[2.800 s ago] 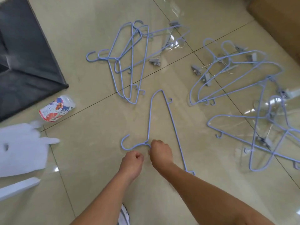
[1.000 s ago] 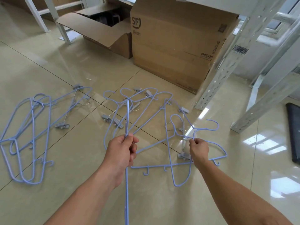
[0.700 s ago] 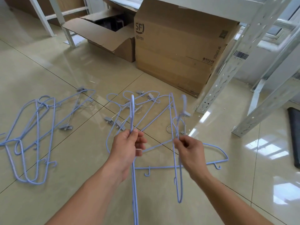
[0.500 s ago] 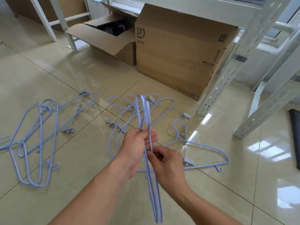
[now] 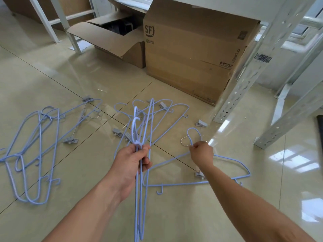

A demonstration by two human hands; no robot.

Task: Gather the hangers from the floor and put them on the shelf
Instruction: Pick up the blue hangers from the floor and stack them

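My left hand (image 5: 132,162) grips a bunch of light blue wire hangers (image 5: 139,203) by their necks, hooks up, bodies hanging down. My right hand (image 5: 201,153) is closed on the neck of another blue hanger (image 5: 192,183) that lies flat on the floor, just below its hook. More blue hangers lie in a pile (image 5: 31,154) at the left and another pile (image 5: 162,116) behind my left hand. The white metal shelf's upright (image 5: 244,81) stands at the right.
A large closed cardboard box (image 5: 195,55) and an open box (image 5: 113,39) stand under the shelf. Grey clip hangers (image 5: 201,124) lie among the blue ones. More white uprights (image 5: 286,126) stand at the right. A dark mat edge (image 5: 320,130) shows far right.
My right hand passed its hanger into my left hand's bunch, then moved right and down and closed on the neck of a hanger on the floor.
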